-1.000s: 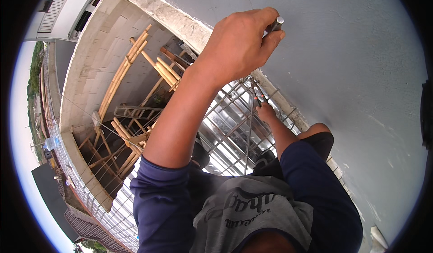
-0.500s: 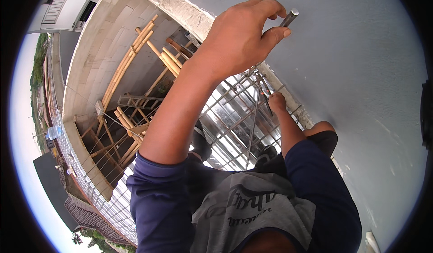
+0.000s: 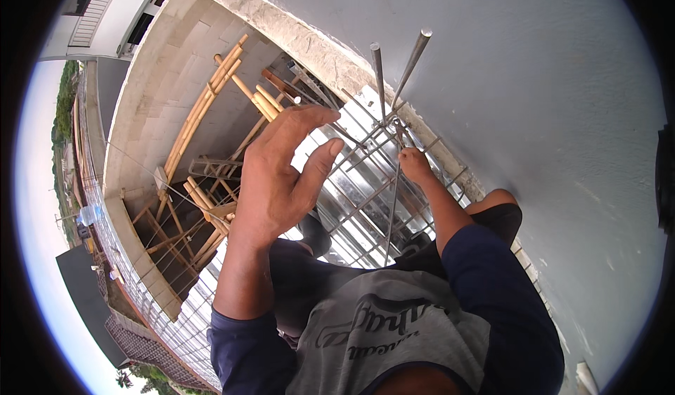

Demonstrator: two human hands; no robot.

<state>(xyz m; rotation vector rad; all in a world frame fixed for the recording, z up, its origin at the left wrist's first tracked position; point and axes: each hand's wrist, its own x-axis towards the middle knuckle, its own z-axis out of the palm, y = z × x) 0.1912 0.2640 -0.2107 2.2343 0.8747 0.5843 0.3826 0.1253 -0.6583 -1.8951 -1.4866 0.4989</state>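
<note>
My left hand [image 3: 281, 173] is raised over the rebar grid [image 3: 365, 194], thumb and fingers apart and nothing between them. The end of a steel bar [image 3: 297, 100] shows just beside its fingers. At the wall's edge, my right hand [image 3: 415, 165] is closed on a pair of pincers [image 3: 400, 133]. Their jaws are at a bar crossing, close to the foot of two upright steel bars [image 3: 410, 66]; the handles are mostly hidden by the hand. Shiny corrugated metal decking [image 3: 351, 196] lies beneath the grid.
A grey plastered wall [image 3: 548, 149] rises on the right. To the left, an opening with bamboo poles [image 3: 204, 106] and timber drops below a pale block wall [image 3: 162, 78]. A rough concrete ledge [image 3: 302, 26] runs along the far side. More mesh [image 3: 140, 289] borders the opening.
My left hand has come off a steel bar and moved down and left, its fingers apart. My right hand has shifted slightly left with the pincers. Two upright bars now show.
</note>
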